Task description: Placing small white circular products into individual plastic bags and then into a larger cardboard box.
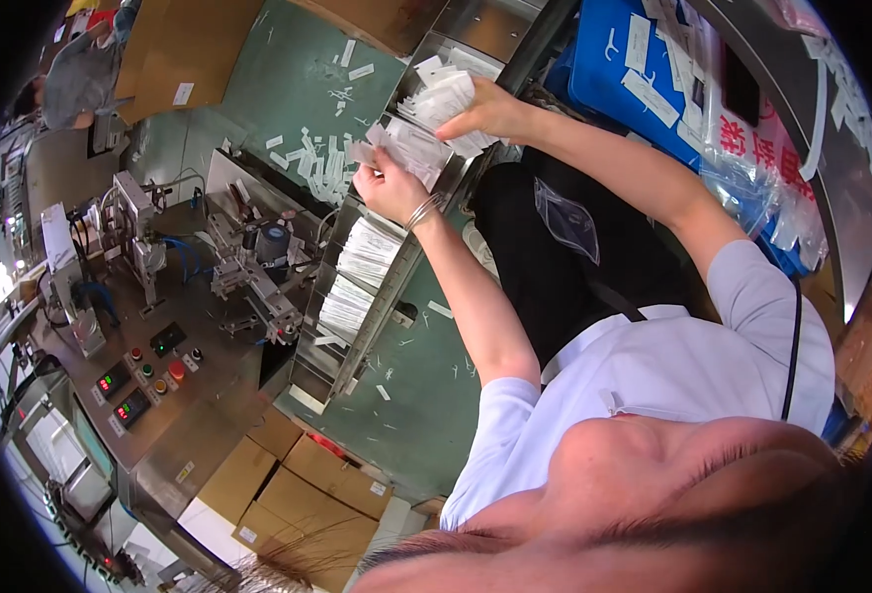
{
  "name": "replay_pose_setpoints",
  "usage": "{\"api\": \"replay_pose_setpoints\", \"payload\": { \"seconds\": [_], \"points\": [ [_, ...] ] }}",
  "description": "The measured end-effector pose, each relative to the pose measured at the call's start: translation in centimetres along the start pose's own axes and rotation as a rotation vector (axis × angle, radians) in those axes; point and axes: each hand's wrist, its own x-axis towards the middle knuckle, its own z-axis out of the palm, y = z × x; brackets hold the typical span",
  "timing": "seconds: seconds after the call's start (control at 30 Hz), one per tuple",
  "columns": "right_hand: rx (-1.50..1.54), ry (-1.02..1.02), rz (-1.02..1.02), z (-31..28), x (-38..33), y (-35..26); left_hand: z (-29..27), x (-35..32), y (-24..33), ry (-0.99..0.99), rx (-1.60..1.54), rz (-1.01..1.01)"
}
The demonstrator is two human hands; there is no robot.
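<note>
Reaching from the white shirt, past black-clad legs, into a long metal tray of compartments. With the left hand, braceleted at the wrist: fingers pressed together, seemingly pinching the end of a pale packet just past the tips, toward picture left; hard to tell whether one or several. With the right hand, farther up the tray: fingers curled around a loose bundle of white packets in or just above the tray. Between the two, loose packets, immediately right of the left fingers and nearer to them than to the right; lying mostly slantwise across the tray. Lower down, below the left hand, packed rows, with the long axis running crosswise.

On a clear plastic bag by the blue bin, bold red characters. On the machine's displays, at left, lit red digits. On the cardboard box beyond, a white label, too small to read. Nowhere, any brand to make out.
</note>
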Motion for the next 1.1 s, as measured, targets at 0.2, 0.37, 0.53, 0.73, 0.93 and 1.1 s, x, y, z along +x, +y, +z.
{"api": "replay_pose_setpoints", "payload": {
  "seconds": [0.2, 0.37, 0.53, 0.73, 0.93, 1.1],
  "points": [
    [0.016, 0.031, -0.002, -1.2, -1.2, -2.3, 1.9, -3.1, 7.3, -0.352, -0.700, -0.271],
    [-0.048, 0.156, -0.099, -5.8, -5.5, -5.2, 6.9, -7.1, 9.5, -0.657, -0.745, -0.112],
    [-0.273, 0.562, -0.464, -11.1, -11.6, -7.1, 12.0, -12.9, 14.9, -0.866, -0.750, -0.064],
    [-0.710, 0.745, -0.425, -15.2, -14.5, -4.7, 15.6, -16.4, 16.6, -0.965, -0.728, -0.014],
    [-0.620, 0.572, -0.449, -15.5, -16.0, -5.8, 16.4, -16.9, 16.5, -0.952, -0.764, 0.123],
    [-0.663, 0.513, -0.451, -16.3, -15.6, -5.4, 16.9, -16.2, 16.5, -1.209, -0.969, -0.107]
  ]
}}
